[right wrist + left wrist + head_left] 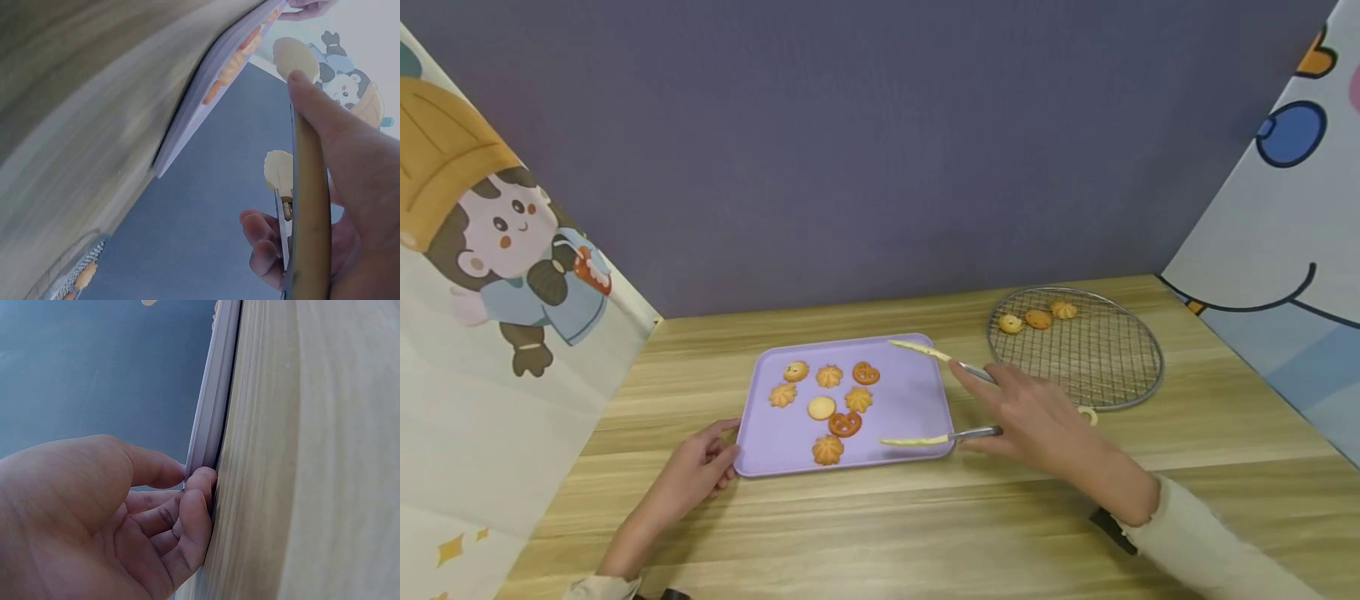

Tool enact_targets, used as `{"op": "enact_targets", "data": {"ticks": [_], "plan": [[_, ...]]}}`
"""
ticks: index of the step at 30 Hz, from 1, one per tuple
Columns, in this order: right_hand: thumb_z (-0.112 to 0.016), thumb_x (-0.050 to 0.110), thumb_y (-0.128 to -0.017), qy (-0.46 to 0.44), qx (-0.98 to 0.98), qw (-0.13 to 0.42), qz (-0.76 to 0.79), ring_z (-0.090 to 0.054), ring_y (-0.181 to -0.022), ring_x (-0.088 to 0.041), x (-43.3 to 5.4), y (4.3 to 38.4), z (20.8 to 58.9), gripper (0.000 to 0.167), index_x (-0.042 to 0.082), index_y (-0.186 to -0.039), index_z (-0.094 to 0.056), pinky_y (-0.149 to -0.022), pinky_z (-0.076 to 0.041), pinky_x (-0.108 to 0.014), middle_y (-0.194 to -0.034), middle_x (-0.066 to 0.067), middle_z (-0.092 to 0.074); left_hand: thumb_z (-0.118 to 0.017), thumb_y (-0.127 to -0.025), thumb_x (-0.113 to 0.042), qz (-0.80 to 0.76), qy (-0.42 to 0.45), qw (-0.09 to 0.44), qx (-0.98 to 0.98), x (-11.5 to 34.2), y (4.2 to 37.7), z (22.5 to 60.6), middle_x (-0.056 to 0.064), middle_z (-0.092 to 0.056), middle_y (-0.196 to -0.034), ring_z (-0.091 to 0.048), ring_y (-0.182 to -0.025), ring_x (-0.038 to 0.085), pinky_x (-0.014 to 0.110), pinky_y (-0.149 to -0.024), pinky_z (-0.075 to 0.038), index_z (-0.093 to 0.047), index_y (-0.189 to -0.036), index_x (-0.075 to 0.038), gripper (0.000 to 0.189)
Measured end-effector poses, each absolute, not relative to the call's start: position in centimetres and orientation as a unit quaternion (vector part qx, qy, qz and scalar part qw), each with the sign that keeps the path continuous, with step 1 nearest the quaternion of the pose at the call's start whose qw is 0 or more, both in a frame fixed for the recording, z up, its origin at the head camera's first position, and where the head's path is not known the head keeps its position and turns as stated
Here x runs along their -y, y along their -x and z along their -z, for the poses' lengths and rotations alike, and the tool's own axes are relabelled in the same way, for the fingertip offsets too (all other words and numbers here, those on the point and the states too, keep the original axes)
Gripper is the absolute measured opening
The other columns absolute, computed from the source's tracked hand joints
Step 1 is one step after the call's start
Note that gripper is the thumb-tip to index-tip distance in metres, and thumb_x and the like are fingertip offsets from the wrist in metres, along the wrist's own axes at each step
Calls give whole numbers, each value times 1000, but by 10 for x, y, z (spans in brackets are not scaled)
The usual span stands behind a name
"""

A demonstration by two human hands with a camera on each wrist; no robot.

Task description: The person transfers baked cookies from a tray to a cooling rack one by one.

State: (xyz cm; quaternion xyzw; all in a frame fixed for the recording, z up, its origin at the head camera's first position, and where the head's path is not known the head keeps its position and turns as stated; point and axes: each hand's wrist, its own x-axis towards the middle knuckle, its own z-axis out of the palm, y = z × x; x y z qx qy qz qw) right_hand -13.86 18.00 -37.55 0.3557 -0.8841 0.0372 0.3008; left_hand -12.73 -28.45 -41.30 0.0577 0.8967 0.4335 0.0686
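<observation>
At the near left corner of a purple tray [917, 400], my left hand [696, 467] pinches the rim between thumb and curled fingers, as the left wrist view shows. On the tray lie several cookies: flower-shaped ones such as this cookie [829, 376], a plain round cookie [822, 407], a bear-faced cookie [795, 372] and two pretzels [866, 373]. My right hand [1045, 421] grips metal tongs [976, 434] with cream-coloured tips. Their arms are spread wide over the tray's right side, with nothing between them. In the right wrist view, the thumb runs along one tong arm.
A round wire rack [1097, 350] stands at the back right, beyond my right hand. Along its far left side sit three cookies [1038, 319]. The wooden tabletop [880, 533] meets a dark back wall [880, 167], and printed cartoon panels [497, 250] flank both sides.
</observation>
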Motion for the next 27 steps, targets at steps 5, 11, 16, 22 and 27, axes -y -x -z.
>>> {"op": "enact_targets", "data": {"ticks": [5, 11, 16, 22, 27], "plan": [[-84, 67, -62, -352, 890, 288, -29, -62, -68, -25, -175, 137, 380, 105, 11, -145, -51, -38, -41, -26, -101, -17, -64, -55, -100, -1, -430, -56, 67, -899, 284, 127, 412, 9, -59, -73, -57, -57, 14, 27, -47, -52, -45, -142, 7, 44], [-78, 69, -67, -348, 898, 270, -20, -65, -79, -30, -171, 138, 386, 104, 8, -146, -49, -42, -49, -33, -106, -18, -65, -55, -100, -2, -426, -54, 63, -901, 285, 126, 410, 8, -59, -73, -57, -58, 14, 27, -48, -52, -45, -142, 7, 45], [-78, 66, -70, -357, 896, 264, -27, -65, -75, -29, -170, 139, 391, 98, 8, -144, -52, -45, -51, -35, -101, -17, -66, -55, -99, -1, -433, -55, 64, -897, 287, 127, 409, 9, -59, -73, -57, -58, 15, 27, -48, -52, -44, -142, 7, 45], [-80, 59, -74, -371, 893, 250, -40, -65, -74, -26, -167, 140, 393, 87, 10, -141, -55, -53, -55, -35, -97, -16, -67, -55, -99, -1, -441, -56, 67, -893, 287, 128, 411, 9, -58, -73, -57, -57, 14, 27, -47, -52, -44, -142, 7, 45], [-79, 58, -75, -388, 886, 250, -46, -62, -68, -20, -160, 139, 394, 80, 10, -137, -60, -49, -50, -28, -93, -12, -67, -55, -99, 0, -446, -54, 69, -891, 285, 128, 413, 10, -58, -73, -57, -57, 15, 27, -48, -53, -44, -142, 8, 45]]}}
